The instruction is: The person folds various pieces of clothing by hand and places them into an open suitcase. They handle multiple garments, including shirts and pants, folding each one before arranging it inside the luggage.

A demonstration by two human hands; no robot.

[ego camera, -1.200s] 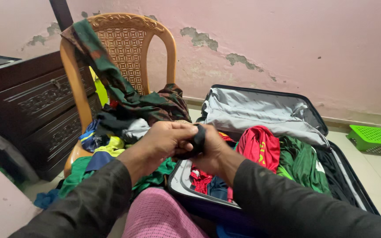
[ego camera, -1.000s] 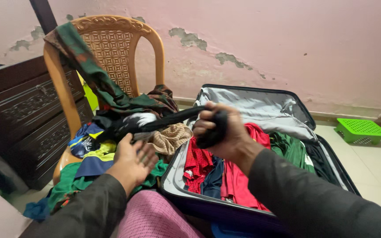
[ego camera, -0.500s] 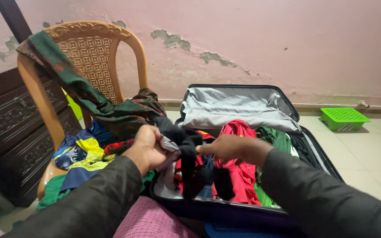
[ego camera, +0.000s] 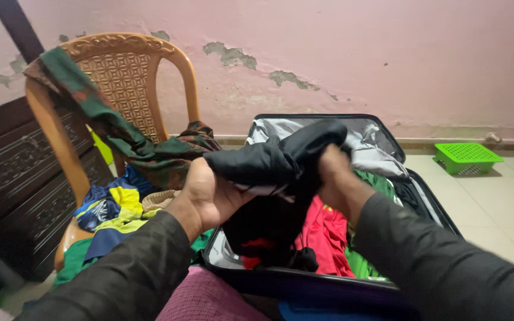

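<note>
Both my hands hold up a black garment (ego camera: 275,163) in front of me, over the near side of an open dark suitcase (ego camera: 304,280). My left hand (ego camera: 206,193) grips its left edge and my right hand (ego camera: 334,178) grips the right edge, with the cloth hanging down between them. Below it, red clothes (ego camera: 325,235) and green clothes (ego camera: 379,181) lie packed in the suitcase. The grey-lined lid (ego camera: 367,145) leans against the wall.
An orange plastic chair (ego camera: 129,71) on the left carries a heap of clothes and a green patterned cloth (ego camera: 90,104) over its back. A dark wooden dresser (ego camera: 7,172) stands further left. A green plastic basket (ego camera: 466,158) sits on the tiled floor by the pink wall.
The black garment was pulled off the chair pile by my right hand, then taken in both hands and lifted and spread wider above the suitcase.
</note>
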